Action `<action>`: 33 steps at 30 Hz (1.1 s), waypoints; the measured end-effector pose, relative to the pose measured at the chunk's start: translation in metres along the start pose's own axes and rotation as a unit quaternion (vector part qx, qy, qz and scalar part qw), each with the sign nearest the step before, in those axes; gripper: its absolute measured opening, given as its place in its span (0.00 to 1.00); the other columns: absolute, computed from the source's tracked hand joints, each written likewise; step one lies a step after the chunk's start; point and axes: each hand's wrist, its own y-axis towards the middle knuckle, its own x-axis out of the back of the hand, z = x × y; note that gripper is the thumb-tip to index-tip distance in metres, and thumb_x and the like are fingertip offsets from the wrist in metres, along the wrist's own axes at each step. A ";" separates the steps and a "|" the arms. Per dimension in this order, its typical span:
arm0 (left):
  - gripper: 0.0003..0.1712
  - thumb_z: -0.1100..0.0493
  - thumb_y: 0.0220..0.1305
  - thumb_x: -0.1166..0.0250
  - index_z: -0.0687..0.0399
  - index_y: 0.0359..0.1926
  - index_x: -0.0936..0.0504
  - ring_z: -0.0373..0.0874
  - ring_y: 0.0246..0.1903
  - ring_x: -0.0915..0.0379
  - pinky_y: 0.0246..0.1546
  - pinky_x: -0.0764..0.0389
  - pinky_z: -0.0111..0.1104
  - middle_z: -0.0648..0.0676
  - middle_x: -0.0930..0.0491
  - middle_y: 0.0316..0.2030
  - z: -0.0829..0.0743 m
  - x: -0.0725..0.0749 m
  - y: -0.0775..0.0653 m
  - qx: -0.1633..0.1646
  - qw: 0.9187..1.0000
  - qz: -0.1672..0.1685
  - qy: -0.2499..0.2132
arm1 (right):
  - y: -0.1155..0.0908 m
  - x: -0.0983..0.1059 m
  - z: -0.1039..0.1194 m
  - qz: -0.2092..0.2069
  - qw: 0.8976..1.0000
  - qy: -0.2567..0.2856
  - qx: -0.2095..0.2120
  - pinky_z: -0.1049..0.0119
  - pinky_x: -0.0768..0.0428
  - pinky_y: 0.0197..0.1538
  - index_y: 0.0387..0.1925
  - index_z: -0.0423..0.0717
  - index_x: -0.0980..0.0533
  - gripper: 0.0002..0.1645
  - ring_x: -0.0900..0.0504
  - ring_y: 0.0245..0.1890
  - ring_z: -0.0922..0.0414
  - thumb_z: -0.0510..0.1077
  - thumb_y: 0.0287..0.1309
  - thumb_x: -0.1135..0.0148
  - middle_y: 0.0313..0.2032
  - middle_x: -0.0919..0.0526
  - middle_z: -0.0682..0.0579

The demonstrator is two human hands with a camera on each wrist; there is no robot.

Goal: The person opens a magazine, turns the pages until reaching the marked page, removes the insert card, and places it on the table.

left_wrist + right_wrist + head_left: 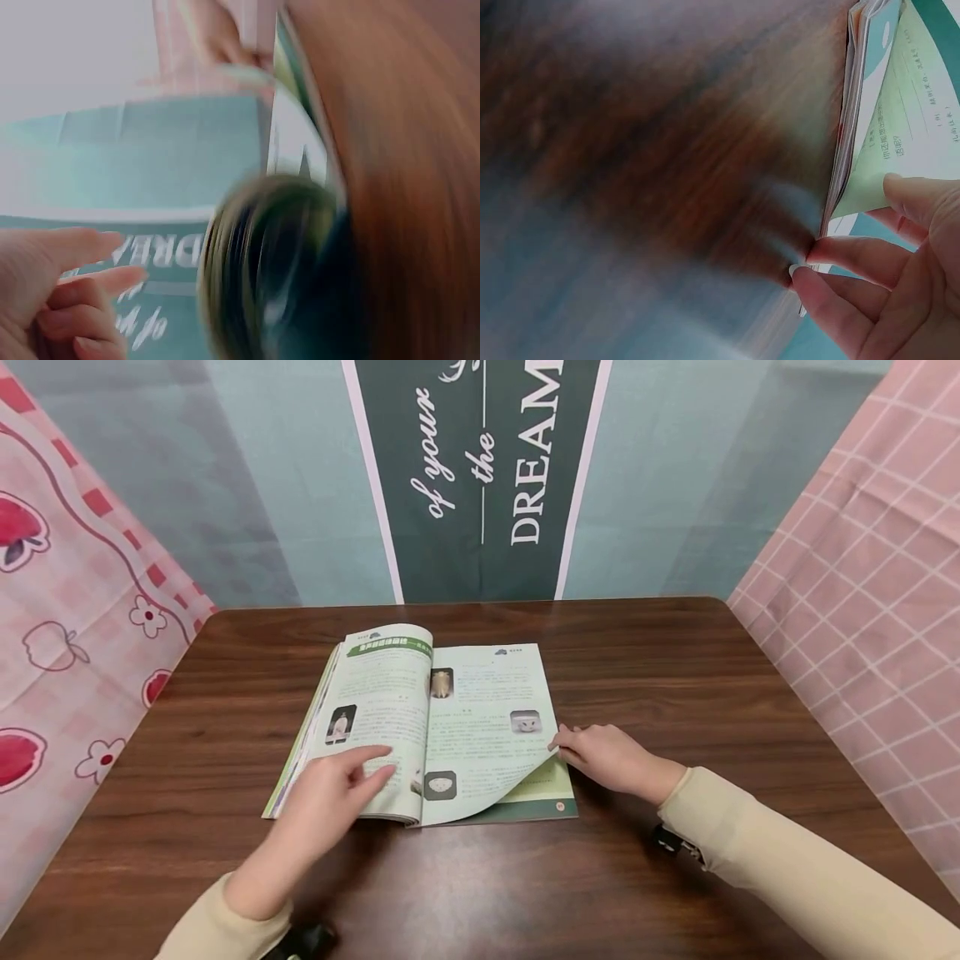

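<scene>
An open magazine (378,693) lies on the table, its thick left stack of pages curving up toward the spine. My right hand (611,760) pinches the outer edge of the right page (480,693), whose lower corner curls up over a green-edged sheet (525,811). In the right wrist view, the thumb of that hand (900,277) presses on a pale green page (922,135), and other fingertips touch the magazine's edge. Above the lower left page hovers my left hand (322,802), thumb and forefinger extended and apart, holding nothing. The left wrist view is blurred.
The magazine lies near the middle of a dark brown wooden table (645,660). A grey-green cloth with lettering (480,568) hangs behind it. Pink patterned cloth (90,635) borders the left side, and pink checked cloth (862,577) the right.
</scene>
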 end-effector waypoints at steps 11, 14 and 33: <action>0.18 0.55 0.54 0.31 0.54 0.47 0.16 0.32 0.11 0.54 0.14 0.46 0.26 0.42 0.48 0.09 -0.056 -0.075 0.037 -0.003 0.977 0.117 -0.178 | 0.002 0.001 -0.001 0.010 1.000 0.002 0.000 0.57 0.22 0.31 0.37 0.48 0.23 0.04 0.18 0.30 0.52 0.41 0.61 0.42 0.35 0.17 0.44; 0.17 0.54 0.55 0.32 0.52 0.46 0.16 0.31 0.10 0.50 0.13 0.44 0.26 0.41 0.44 0.08 -0.067 -0.091 0.046 -0.017 0.979 0.123 -0.162 | 0.003 0.002 0.000 0.018 1.000 0.003 -0.010 0.56 0.23 0.32 0.36 0.49 0.23 0.04 0.18 0.31 0.52 0.43 0.62 0.42 0.35 0.18 0.45; 0.07 0.62 0.59 0.36 0.58 0.35 0.13 0.32 0.14 0.38 0.14 0.37 0.26 0.49 0.21 0.18 -0.067 -0.087 0.061 -0.018 0.988 0.005 -0.152 | -0.002 0.012 -0.007 0.087 0.992 0.074 -0.062 0.54 0.24 0.43 0.70 0.31 0.60 0.56 0.18 0.40 0.49 0.59 0.59 0.42 0.55 0.26 0.37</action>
